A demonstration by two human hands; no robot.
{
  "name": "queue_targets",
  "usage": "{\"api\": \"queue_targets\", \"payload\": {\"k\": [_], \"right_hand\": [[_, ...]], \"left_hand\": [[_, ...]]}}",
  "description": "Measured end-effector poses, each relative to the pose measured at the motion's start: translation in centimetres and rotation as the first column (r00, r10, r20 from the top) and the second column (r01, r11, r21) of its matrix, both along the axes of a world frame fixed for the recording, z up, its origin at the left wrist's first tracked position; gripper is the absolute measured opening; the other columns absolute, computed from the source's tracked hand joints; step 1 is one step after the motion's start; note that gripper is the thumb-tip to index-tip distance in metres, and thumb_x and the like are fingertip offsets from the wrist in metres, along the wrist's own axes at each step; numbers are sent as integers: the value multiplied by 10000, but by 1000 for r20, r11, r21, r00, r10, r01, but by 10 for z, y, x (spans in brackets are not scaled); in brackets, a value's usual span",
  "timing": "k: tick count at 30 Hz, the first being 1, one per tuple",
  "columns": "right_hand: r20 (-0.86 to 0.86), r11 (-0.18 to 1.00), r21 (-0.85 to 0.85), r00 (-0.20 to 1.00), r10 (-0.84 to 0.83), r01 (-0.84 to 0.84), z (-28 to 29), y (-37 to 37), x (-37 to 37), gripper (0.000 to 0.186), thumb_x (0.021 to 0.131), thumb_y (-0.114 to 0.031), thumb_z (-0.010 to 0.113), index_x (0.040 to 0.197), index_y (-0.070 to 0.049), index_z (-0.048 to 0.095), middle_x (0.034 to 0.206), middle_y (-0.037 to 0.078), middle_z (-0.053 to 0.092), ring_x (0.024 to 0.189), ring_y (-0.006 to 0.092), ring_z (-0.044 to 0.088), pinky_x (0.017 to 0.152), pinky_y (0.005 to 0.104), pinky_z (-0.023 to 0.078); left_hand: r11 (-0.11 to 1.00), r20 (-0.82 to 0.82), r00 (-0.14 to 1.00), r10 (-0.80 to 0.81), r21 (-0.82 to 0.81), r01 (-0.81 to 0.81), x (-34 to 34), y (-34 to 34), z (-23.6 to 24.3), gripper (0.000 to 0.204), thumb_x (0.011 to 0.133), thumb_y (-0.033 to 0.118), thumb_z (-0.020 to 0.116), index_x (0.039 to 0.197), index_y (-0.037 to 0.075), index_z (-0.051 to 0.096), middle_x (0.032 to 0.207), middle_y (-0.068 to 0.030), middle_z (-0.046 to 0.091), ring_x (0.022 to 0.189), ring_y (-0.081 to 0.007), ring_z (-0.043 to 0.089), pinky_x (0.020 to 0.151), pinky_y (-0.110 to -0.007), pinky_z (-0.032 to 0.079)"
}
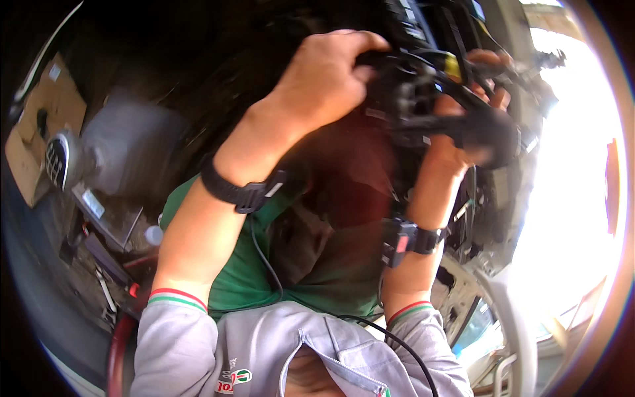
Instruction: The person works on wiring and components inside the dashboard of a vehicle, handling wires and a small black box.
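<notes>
A black plastic assembly [417,99] with wires and a yellow piece [452,66] is in front of me, blurred by motion. My left hand [334,76] is closed on its left edge, thumb and fingers bent round the black plastic. On its right side my right hand [456,106] has its fingers curled about the same part. A dark rounded piece [496,135] stands before the right hand and hides some of it. Each wrist wears a black strap, the left one [238,188] and the right one [423,239], which carries a small device.
I am inside a vehicle. A gear knob [58,159] and a cut cardboard piece [49,112] are at the left. Below them lie a wrench [106,291] and a small white cap [153,235]. Bright light fills the opening on the right. A thin black cable [403,344] crosses my chest.
</notes>
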State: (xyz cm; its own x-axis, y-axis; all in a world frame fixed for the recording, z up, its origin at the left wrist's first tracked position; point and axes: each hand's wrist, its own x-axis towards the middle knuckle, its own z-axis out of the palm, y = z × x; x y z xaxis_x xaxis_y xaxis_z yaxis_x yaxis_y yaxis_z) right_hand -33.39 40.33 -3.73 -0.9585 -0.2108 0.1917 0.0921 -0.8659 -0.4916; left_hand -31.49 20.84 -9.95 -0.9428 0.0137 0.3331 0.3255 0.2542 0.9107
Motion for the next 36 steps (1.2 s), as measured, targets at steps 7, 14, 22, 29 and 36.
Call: {"api": "queue_targets", "payload": {"k": [7,14,22,29,36], "right_hand": [[-86,827,494,961,-262,270,-3,-4,13,555,887,54,611,1399,-39,418,1259,81,595,1098,194,605,967,335,488],[-461,405,702,808,-368,585,-8,-46,73,801,786,115,561,1528,-12,287,1490,164,427,1437,282,367,1112,401,399],[-168,249,944,966,-197,215,-34,-24,102,371,813,30,554,1183,21,579,1093,217,666,1022,374,652,857,396,541],[311,456,864,938,-150,-213,-58,5,87,388,825,-86,567,1171,79,621,1090,222,709,1062,305,678,942,360,514],[585,724,668,724,-366,-174,-74,7,73,121,843,23,648,959,17,684,925,60,688,842,174,624,733,327,509]], "left_hand": [[921,-192,981,-15,-384,-61,-8,-8,10,305,758,65,759,1056,16,715,1097,-146,682,1087,-349,608,932,-414,497],[717,-468,858,-213,-671,-188,1,-27,-19,352,879,61,676,1215,52,573,1146,-131,622,1109,-320,587,956,-437,469],[913,-50,998,38,-404,-55,2,-10,-7,221,847,-1,710,1064,13,673,942,-106,712,838,-237,659,784,-349,500],[791,-35,999,25,-611,-41,6,-1,11,275,835,76,782,1057,-11,645,973,-166,704,862,-338,660,784,-396,502],[967,275,958,83,-253,-11,13,-2,6,363,819,42,804,1138,12,633,1074,-84,699,926,-203,644,852,-343,495]]}}
